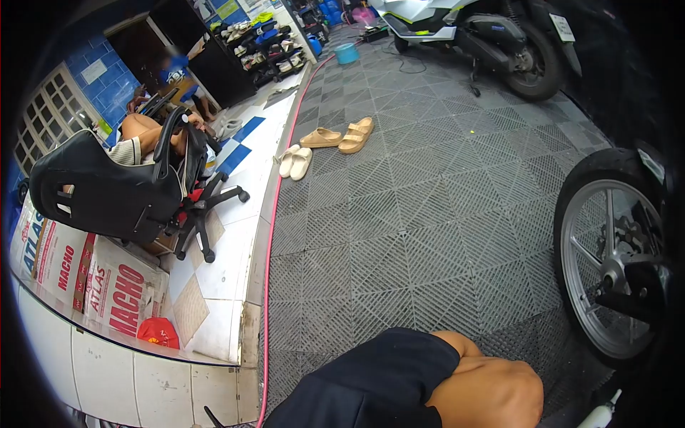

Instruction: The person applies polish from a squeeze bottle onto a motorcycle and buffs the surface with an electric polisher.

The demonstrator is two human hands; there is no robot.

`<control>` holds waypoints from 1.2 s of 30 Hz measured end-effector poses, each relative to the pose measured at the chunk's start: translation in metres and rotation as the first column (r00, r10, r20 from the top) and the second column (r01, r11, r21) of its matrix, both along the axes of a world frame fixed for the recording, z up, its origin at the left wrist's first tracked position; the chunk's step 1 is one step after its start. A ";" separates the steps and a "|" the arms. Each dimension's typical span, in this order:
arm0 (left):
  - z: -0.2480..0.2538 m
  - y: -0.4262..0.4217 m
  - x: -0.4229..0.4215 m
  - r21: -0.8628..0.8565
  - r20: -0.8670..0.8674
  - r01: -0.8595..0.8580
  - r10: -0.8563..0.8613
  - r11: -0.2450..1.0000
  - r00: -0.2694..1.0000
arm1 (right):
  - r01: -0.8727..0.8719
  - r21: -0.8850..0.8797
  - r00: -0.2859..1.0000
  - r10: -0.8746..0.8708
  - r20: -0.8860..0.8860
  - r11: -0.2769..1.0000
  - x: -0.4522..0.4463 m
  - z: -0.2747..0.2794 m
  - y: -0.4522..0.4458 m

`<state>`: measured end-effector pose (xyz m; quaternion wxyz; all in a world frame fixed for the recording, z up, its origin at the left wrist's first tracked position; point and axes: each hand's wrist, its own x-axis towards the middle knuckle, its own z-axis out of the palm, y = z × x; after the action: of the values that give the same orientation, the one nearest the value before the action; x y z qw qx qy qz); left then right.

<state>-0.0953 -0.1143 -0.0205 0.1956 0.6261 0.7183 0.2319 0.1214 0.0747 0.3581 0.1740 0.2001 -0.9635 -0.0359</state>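
At the frame's lower right, a white nozzle-tipped bottle (601,414) showed below a motorcycle wheel (611,270); with both hands unseen, I couldn't tell the fingers' state.

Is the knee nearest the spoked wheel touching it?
Apart: the head view shows dark floor tiles plainly between the knee and the spoked wheel.

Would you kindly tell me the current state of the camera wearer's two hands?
Left hand: out of view, cannot be told.
Right hand: out of view, cannot be told.
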 end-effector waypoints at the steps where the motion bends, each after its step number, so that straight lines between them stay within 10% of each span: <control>1: 0.001 0.000 0.000 -0.002 0.000 0.000 0.000 1.000 1.000 | -0.034 0.022 0.999 0.035 -0.026 0.999 -0.001 0.000 0.001; 36: 0.005 -0.014 0.007 -0.066 -0.012 -0.022 0.021 0.998 1.000 | 0.011 0.251 0.993 0.020 -0.120 0.968 0.040 0.013 -0.007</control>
<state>-0.0886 -0.1284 -0.0150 0.2096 0.6129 0.7334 0.2063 0.1618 0.0676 0.3714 0.2058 0.2200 -0.9383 -0.1696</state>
